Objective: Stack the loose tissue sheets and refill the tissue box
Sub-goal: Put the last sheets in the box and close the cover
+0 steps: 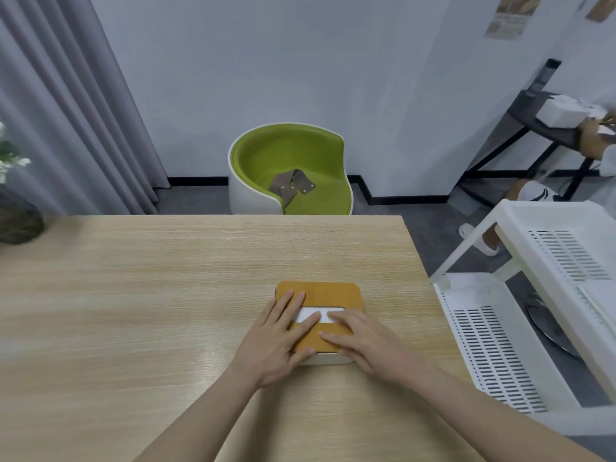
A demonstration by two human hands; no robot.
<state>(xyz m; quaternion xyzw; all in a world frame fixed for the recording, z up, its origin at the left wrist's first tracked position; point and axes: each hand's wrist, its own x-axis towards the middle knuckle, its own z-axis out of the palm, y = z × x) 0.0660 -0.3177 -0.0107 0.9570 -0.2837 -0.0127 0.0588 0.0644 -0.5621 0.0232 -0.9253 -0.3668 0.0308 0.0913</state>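
On the table (166, 278), both flat hands, left hand (276, 338) and right hand (363, 341), press the tissue box (330, 295) lid, grip released.

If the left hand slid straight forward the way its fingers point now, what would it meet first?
Probably nothing soon: the left hand lies flat on the tissue box lid, fingers pointing to its far edge. Beyond it lies bare table.

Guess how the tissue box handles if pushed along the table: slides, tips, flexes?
The tissue box is low and wide with a flat wooden-looking lid, so it probably slides rather than tips. It looks rigid, unlikely to flex. The table looks smooth; with both hands, left hand and right hand, flat on top, it may skate easily.
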